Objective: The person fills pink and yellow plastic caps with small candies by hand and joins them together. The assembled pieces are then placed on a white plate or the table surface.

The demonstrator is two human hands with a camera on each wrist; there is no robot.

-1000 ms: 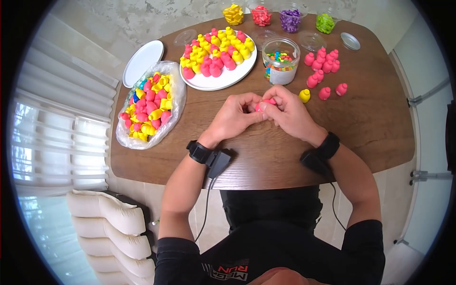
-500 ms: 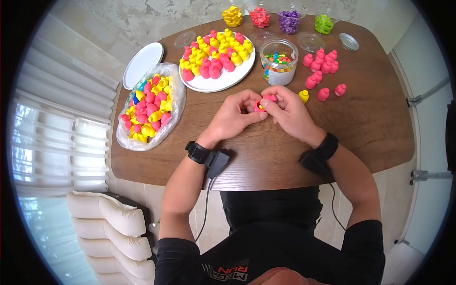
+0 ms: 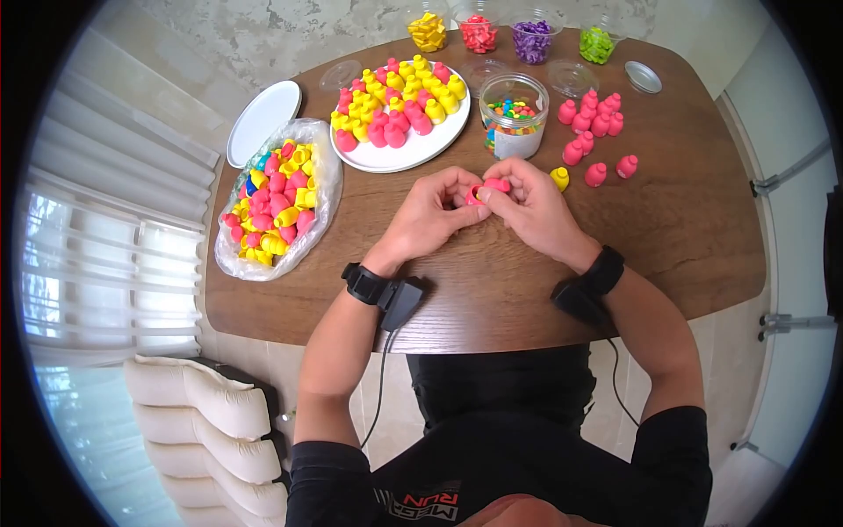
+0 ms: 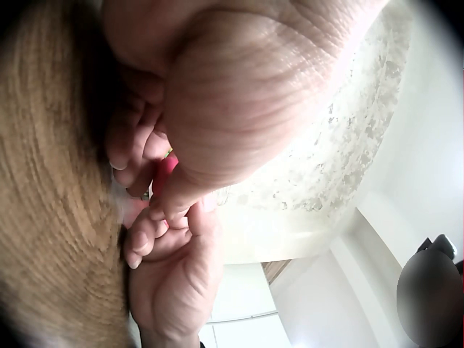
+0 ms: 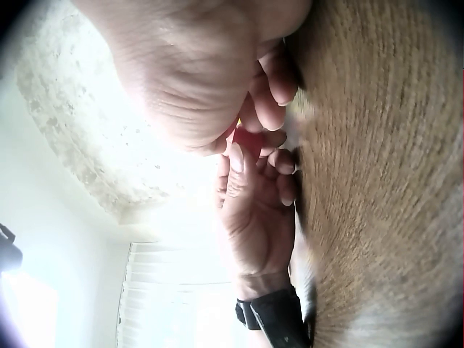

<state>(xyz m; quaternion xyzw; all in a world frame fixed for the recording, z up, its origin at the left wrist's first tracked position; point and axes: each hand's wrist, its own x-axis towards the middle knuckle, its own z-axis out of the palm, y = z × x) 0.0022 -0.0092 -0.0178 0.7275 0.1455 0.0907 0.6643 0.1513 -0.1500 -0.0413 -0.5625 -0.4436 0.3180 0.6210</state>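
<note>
In the head view, my left hand [image 3: 430,209] pinches a hollow pink capsule piece [image 3: 474,196] between thumb and fingers, its open mouth facing up. My right hand [image 3: 543,212] pinches a second pink piece [image 3: 497,185] close against it, the thumb lying near the hollow one's rim. Both hands meet just above the table. In the left wrist view, a bit of pink capsule [image 4: 166,171] shows between the fingertips. From the right wrist, the pink capsule piece [image 5: 248,140] is mostly covered by fingers. Nearest the right hand stands a yellow bottle-shaped capsule [image 3: 560,178].
Beyond the hands stands a clear jar [image 3: 512,132] of colourful candies. A white plate [image 3: 386,162] bears pink and yellow capsules; a plastic bag [image 3: 230,255] of loose pieces lies left. Several pink capsules [image 3: 595,174] stand right. Tubs of wrapped sweets [image 3: 532,42] line the back.
The pink pieces, together a second ago, came apart at a gap. A yellow bit showed inside the hollow piece half a second ago; now its mouth looks darker. Both hands stay nearly in place.
</note>
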